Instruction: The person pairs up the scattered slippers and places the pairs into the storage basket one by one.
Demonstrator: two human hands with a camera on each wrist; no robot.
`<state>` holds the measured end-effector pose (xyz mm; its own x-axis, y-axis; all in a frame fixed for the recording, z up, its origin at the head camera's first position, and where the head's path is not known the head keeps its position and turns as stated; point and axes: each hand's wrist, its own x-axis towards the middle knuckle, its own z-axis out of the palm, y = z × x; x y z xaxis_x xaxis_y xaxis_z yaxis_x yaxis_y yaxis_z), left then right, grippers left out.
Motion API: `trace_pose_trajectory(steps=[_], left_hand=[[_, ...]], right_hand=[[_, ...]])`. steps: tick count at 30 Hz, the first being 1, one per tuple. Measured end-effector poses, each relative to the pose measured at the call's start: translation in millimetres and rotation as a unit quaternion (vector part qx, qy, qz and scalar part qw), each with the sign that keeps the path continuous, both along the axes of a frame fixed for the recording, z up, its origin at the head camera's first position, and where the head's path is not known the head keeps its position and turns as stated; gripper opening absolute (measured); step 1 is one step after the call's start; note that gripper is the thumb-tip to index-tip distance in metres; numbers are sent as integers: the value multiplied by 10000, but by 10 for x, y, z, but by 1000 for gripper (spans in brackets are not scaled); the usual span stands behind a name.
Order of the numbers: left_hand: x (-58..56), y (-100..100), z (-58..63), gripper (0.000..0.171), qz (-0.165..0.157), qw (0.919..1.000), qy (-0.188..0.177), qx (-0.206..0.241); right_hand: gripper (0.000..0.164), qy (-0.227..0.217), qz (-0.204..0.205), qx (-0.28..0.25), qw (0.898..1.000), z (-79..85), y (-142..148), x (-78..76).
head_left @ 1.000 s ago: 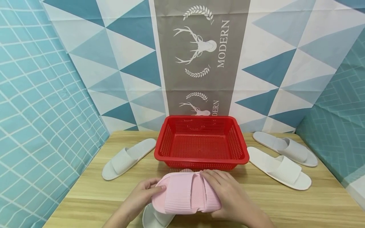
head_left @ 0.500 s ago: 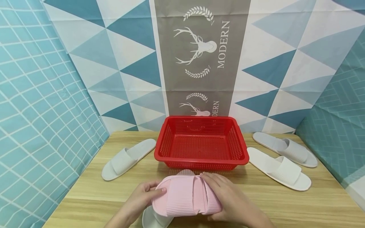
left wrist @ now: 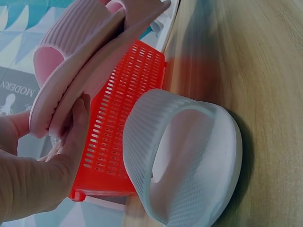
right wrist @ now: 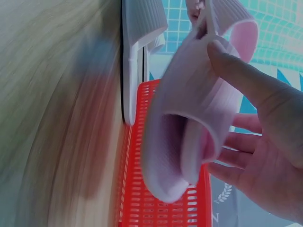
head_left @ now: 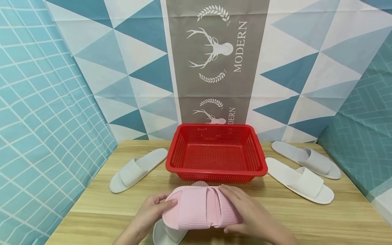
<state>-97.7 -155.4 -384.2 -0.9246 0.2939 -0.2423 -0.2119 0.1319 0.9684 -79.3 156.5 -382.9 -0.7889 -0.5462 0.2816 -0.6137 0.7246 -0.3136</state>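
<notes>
At the table's near edge, pink slippers gripped by left hand and right hand, fingers curled round them, red basket just behind.

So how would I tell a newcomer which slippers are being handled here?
Start at the red basket in the middle of the wooden table. Just in front of it, the left hand and right hand hold the pink slippers stacked together. Every other slipper is white or grey.

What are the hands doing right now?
Left hand: holding one end of the pink slippers.
Right hand: holding their other end.
</notes>
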Motion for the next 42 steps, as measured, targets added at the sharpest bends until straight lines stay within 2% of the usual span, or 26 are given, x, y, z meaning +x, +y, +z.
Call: trace_pose_trajectory(steps=[3,6,8,14,19,24,30,34,38,42], left_hand=[[3,-9,-6,59,70,10000,9,-27],[5,-21,-15,58,91,10000,25,-24],[7,-29,-19,58,88,10000,37,-9],[10,-40,-8,59,151,9999,36,-23],[7,-51,-6,59,138,9999,27,58],[13,-64,-10,59,98,9999,9,132],[19,-75,-14,57,101,9998,-35,171],[20,-84,-17,56,79,9998,-58,182],[21,-91,-17,56,74,9997,-82,213],[21,-95,-17,57,75,9997,-101,216]], right_hand=[[91,349,-15,-53,9994,-37,46,-4],[85,385,-95,-145,9991,-58,106,-7],[82,281,-161,-191,9993,-59,145,-13],[79,-455,-438,-395,9972,-57,244,-34],[73,-817,-571,-884,9911,-98,314,-62],[62,-1161,-375,-1682,9782,-144,357,-92],[50,-1885,-55,-2579,9476,-151,385,-122],[46,-2207,-17,-2773,9351,-152,394,-129],[43,-2269,-8,-2828,9320,-178,388,-130],[42,-2414,55,-2950,9245,-194,383,-134]])
